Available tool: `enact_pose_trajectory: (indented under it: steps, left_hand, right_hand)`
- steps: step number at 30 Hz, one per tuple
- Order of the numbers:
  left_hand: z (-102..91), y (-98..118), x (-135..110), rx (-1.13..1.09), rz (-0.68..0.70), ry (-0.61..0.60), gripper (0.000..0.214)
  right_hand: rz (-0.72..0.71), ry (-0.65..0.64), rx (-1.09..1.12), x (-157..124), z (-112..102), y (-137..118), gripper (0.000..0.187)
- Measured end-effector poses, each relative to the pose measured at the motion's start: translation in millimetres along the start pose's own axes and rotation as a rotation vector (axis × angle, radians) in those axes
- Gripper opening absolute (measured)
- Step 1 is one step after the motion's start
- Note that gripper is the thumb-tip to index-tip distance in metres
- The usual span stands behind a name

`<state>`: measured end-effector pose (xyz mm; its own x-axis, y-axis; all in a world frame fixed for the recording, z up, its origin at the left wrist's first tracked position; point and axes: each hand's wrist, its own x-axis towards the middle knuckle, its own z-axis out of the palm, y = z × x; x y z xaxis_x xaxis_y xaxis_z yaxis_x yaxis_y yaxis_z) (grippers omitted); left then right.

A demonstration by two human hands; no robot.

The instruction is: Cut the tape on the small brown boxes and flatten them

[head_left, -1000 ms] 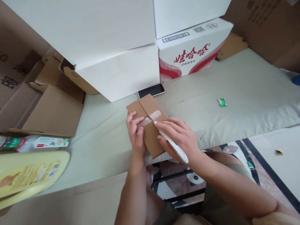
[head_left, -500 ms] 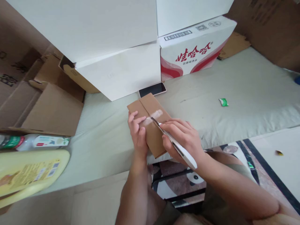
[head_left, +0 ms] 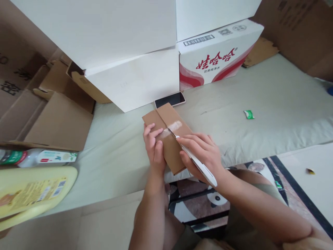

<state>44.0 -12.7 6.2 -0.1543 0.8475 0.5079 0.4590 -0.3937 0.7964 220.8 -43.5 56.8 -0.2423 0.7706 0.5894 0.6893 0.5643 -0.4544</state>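
A small brown cardboard box [head_left: 171, 147] is tilted in front of me, with a strip of clear tape [head_left: 174, 127] across its middle seam. My left hand [head_left: 154, 146] grips the box along its left side, fingers resting on the top face. In my right hand [head_left: 201, 152] is a white utility knife [head_left: 204, 170], held like a pen. Its blade lies at the seam by the tape, and the tip seems to be down in the gap. Behind the box a phone [head_left: 170, 100] lies face up, partly covered by the box's far corner.
White cartons [head_left: 132, 80] and a red-and-white carton [head_left: 218, 59] stand at the back. Open brown cardboard boxes [head_left: 59, 121] are at left, above a plastic bottle [head_left: 31, 157] and a large yellow bottle [head_left: 39, 191]. A green wrapper [head_left: 249, 114] lies on the pale sheet [head_left: 281, 93] at right.
Less of the knife's blade shows now, its tip having slipped lower along the seam. Both hands keep their hold, and the view has shifted slightly.
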Motion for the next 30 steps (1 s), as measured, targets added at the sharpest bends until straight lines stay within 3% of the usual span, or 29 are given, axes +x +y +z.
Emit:
enact_pose_trajectory:
  steps: [20, 27, 30]
  left_hand:
    - [-0.5, -1.6, 0.1, 0.006, -0.012, -0.017, 0.038]
    - [0.1, -0.1, 0.8, 0.000, -0.021, -0.017, 0.033]
    - [1.0, 0.7, 0.8, -0.017, -0.009, -0.012, 0.031]
  right_hand:
    - [0.121, -0.049, 0.084, 0.8, -0.5, -4.0, 0.027]
    - [0.041, 0.192, 0.133, -3.9, 8.7, -1.4, 0.027]
    - [0.011, 0.217, 0.123, -4.5, 10.0, -0.5, 0.028]
